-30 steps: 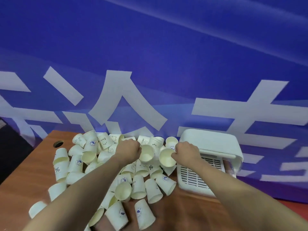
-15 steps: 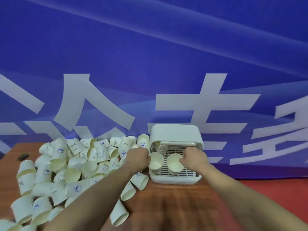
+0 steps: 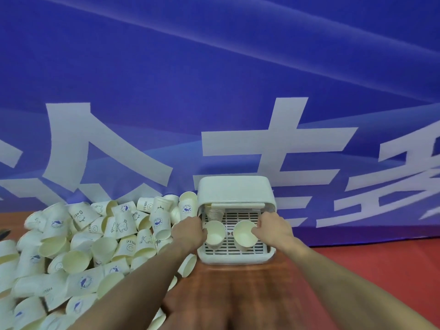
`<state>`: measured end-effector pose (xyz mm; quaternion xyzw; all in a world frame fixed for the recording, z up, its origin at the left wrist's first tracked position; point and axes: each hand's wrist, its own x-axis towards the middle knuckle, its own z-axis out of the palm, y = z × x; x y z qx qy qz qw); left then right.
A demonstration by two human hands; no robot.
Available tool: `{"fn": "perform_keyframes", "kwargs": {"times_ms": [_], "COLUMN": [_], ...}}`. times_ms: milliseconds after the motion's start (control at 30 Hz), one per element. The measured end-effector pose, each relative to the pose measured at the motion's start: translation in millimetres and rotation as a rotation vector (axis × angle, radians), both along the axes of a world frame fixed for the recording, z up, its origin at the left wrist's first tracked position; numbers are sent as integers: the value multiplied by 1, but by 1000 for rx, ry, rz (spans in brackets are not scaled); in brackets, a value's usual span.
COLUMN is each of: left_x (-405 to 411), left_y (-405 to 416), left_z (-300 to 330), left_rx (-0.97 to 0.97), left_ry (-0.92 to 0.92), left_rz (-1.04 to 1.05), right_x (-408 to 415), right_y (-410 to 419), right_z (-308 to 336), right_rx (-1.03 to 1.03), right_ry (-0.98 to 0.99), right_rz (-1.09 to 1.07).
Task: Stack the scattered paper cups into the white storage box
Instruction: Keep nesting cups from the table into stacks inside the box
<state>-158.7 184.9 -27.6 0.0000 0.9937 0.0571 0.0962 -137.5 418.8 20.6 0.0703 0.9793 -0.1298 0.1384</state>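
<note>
The white storage box (image 3: 234, 258) stands on the table against the blue backdrop, its lid (image 3: 234, 192) raised at the back. My left hand (image 3: 189, 231) grips a paper cup (image 3: 214, 233) by its rim over the left of the box's slatted floor. My right hand (image 3: 273, 228) holds a second paper cup (image 3: 244, 234) over the right side. Both cups face me with their mouths open. A short stack of cups (image 3: 214, 213) sits in the box's back left corner. A heap of scattered paper cups (image 3: 95, 239) covers the table to the left.
The brown wooden table (image 3: 238, 294) runs toward me in front of the box. A red surface (image 3: 381, 258) lies to the right of the table. The blue backdrop with white characters (image 3: 214, 91) rises right behind the box and the heap.
Both hands carried a cup each from above the heap rightward to the box and now hold them a little lower over its slatted floor. The view swung right with them.
</note>
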Motion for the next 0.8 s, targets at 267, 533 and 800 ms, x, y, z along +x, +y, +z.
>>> {"fn": "perform_keyframes", "kwargs": {"times_ms": [267, 533, 800], "left_x": [-23, -20, -14], "left_y": [5, 1, -10], "left_z": [-41, -66, -50], "left_rx": [7, 10, -1], "left_ry": [-121, -189, -159], "left_rz": [6, 35, 29], "right_x": [-33, -41, -35], "right_y": [-3, -4, -19], "right_z": [-29, -44, -23], "right_rx": [6, 16, -19], "right_ry": [-66, -98, -44], "right_rz": [23, 65, 113]}}
